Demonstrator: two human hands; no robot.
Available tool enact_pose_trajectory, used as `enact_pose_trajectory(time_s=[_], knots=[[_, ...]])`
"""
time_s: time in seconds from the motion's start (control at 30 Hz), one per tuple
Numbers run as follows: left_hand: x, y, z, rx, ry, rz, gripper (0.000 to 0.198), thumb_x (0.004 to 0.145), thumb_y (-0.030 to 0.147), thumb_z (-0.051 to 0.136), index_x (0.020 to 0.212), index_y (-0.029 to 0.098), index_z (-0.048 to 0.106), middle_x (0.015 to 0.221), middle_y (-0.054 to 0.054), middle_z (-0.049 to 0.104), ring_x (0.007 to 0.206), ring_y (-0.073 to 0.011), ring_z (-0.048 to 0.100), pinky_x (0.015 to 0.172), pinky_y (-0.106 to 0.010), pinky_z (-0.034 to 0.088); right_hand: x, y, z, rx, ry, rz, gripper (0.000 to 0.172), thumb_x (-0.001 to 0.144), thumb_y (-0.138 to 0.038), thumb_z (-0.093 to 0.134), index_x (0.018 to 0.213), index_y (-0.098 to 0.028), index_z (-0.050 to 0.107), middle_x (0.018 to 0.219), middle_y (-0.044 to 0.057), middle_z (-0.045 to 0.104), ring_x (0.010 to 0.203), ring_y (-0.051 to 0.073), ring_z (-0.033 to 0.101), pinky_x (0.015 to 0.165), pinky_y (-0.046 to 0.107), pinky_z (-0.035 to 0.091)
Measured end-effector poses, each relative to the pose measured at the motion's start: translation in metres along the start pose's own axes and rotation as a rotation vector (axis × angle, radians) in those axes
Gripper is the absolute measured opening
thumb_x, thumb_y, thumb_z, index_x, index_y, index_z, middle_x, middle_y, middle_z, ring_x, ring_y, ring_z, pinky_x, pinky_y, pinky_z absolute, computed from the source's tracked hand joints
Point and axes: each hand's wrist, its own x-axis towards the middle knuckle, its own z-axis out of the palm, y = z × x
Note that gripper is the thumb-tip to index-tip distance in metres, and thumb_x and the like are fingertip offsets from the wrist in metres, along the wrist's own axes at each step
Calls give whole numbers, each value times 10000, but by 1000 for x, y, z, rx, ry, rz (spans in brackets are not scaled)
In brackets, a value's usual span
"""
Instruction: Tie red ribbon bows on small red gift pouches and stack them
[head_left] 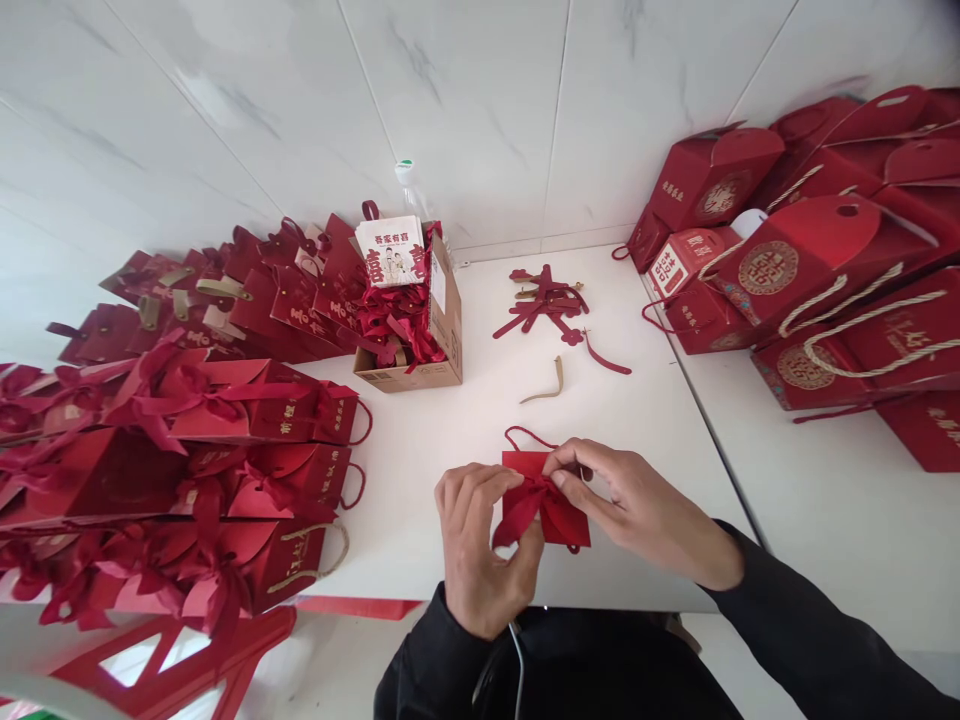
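1. My left hand sits at about 6 o'clock on the white table, fingers curled in, pinching one loop of the red ribbon bow on the small red gift bag.
2. My right hand comes in from 4 o'clock; its thumb and forefinger are pinched on the knot of the same bow, the other fingers loosely spread over the bag's right side.
3. The small red gift bag lies flat on the table between my two hands, near the front edge, its cord handle looping out toward 12 o'clock.
4. Just beyond the bag, at 12 o'clock, a tan strip lies alone on the table.
5. Farther off in the same direction is a loose heap of red ribbon pieces, with one stray red piece beside it.
6. At 11 o'clock stands an open cardboard box stuffed with red ribbons, with a white printed card sticking up out of it.
7. From 9 to 10 o'clock, finished red bags with bows lie stacked in rows along the table's left side.
8. At 2 o'clock, larger red gift boxes with rope handles are piled on the neighbouring surface, well apart from my hands.
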Motion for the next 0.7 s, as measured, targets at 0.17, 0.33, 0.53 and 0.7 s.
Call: enact_pose_trajectory(time_s=[0.17, 0.33, 0.53, 0.7], knots=[[-2, 2, -13, -199, -147, -275, 301, 972, 247, 459, 1214, 278, 634, 1075, -44, 688, 1016, -259, 580, 886, -407, 433, 1, -2, 1, 24, 37, -6, 188, 1028, -371, 491, 1003, -259, 640, 985, 15, 713, 844, 171, 655, 725, 302, 511], [3, 4, -16, -442, -185, -574, 401, 1010, 442, 388, 1129, 262, 725, 1150, -81, 697, 1085, -304, 591, 981, -466, 423, 1, -3, 2, 36, 72, -8, 149, 1013, -353, 515, 1017, -262, 633, 979, 8, 704, 866, 167, 652, 762, 308, 514], [17, 9, -17, -416, -254, -748, 252, 908, 442, 607, 959, 230, 732, 926, -66, 726, 904, -268, 634, 880, -417, 458, 0, -4, 1, 20, 97, -11, 126, 987, -310, 529, 1024, -255, 635, 987, 13, 698, 868, 165, 651, 764, 316, 514], [23, 14, -21, -507, -299, -772, 266, 906, 456, 592, 945, 216, 699, 904, -55, 706, 835, -223, 607, 767, -352, 464, 0, -6, 1, -1, 122, -19, 121, 962, -298, 540, 1014, -250, 637, 943, 20, 682, 823, 175, 637, 716, 323, 510]])
